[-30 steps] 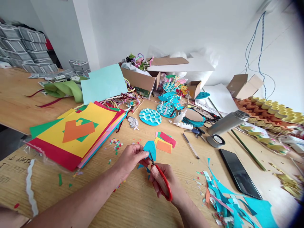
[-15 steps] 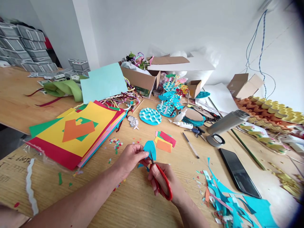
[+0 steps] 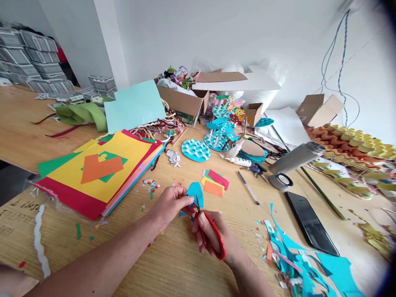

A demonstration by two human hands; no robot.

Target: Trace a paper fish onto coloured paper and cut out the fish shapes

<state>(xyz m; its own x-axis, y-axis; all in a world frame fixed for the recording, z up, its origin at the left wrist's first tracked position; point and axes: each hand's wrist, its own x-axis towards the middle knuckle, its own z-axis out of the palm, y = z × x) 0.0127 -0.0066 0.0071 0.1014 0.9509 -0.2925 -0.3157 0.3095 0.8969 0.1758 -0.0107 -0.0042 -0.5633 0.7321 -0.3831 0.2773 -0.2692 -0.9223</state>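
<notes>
Between the thumb and fingers of my left hand (image 3: 175, 205) is a small blue paper piece (image 3: 194, 190) with a rounded top and a drawn line on it. My right hand (image 3: 213, 235) grips red-handled scissors (image 3: 220, 243), whose blades lie against the blue paper close to my left thumb. Part of the paper is hidden behind my fingers. Small blue scraps (image 3: 182, 214) show just below the paper. Beyond my hands lie small red, yellow and orange paper rectangles (image 3: 214, 189) in a loose pile.
Stacked coloured sheets (image 3: 130, 152) lie to the left. A phone (image 3: 312, 222), a pen (image 3: 248, 187), a steel flask (image 3: 297, 157) and blue paper scraps (image 3: 305, 264) are on the right. Farther back are wavy-patterned ovals (image 3: 195, 150), a glue bottle (image 3: 239, 161) and a cardboard box (image 3: 181, 101).
Hardly anything differs. The scissors and my right hand have shifted very slightly up and left, while my left hand keeps its hold on the blue paper.
</notes>
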